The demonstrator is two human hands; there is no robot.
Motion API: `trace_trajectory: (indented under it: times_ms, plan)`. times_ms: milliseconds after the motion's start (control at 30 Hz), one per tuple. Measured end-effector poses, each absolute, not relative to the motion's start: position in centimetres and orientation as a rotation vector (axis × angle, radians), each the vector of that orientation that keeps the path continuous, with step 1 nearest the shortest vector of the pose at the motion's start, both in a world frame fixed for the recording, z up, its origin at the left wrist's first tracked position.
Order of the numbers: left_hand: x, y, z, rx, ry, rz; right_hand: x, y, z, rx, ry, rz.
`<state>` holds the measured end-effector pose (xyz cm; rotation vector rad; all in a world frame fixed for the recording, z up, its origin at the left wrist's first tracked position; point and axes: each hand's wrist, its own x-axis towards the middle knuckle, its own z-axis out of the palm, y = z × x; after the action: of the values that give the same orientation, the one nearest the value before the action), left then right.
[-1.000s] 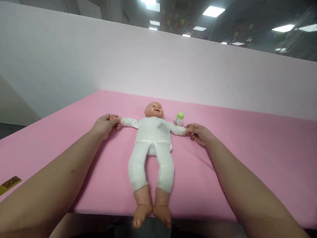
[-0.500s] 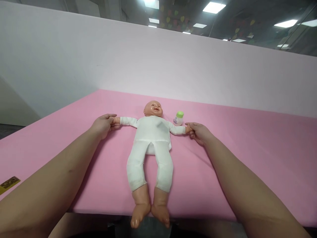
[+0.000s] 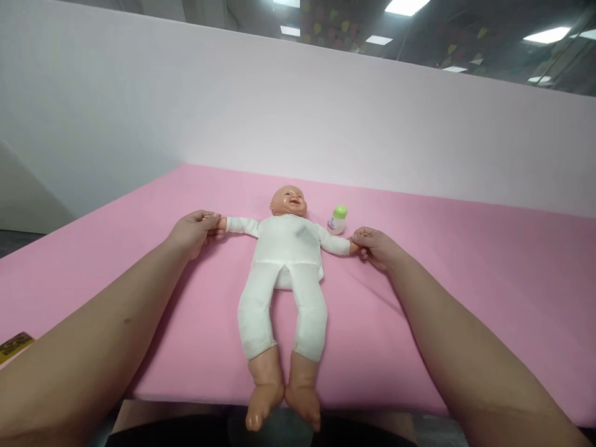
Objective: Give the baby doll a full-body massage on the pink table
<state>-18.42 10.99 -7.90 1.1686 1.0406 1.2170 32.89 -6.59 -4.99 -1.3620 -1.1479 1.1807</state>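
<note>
A baby doll [image 3: 289, 248] with a white cloth body lies on its back, its feet sticking out past the near edge of the pink padded surface [image 3: 195, 347]. Both of its arms are spread to the sides. My left hand [image 3: 196, 234] is closed around the doll's hand on the left of the view. On the other side, my right hand [image 3: 374, 246] pinches the doll's other hand between thumb and fingers. A small clear bottle with a green cap [image 3: 338, 220] stands beside the doll's head, close to my right hand but apart from it.
A pale wall [image 3: 298, 112] rises behind the pink surface and continues along the left. At the left edge lies a yellow and black label [image 3: 16, 346], partly behind my forearm. Glass with ceiling lights shows above the wall.
The view has shifted slightly. My right thumb and fingers look more tightly closed over the doll's hand, which shows a little less. The left hand keeps its hold.
</note>
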Motion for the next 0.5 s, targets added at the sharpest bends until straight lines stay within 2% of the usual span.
trace_trajectory:
  times_ms: [233, 500]
  plan:
    - [-18.2, 11.2, -8.1, 1.147, 1.094, 1.222, 32.3, -6.1, -4.9, -1.446, -0.971, 1.098]
    - [-18.1, 11.1, -7.9, 1.103, 1.115, 1.207, 33.5, -6.0, -5.4, -1.334, -0.928, 1.205]
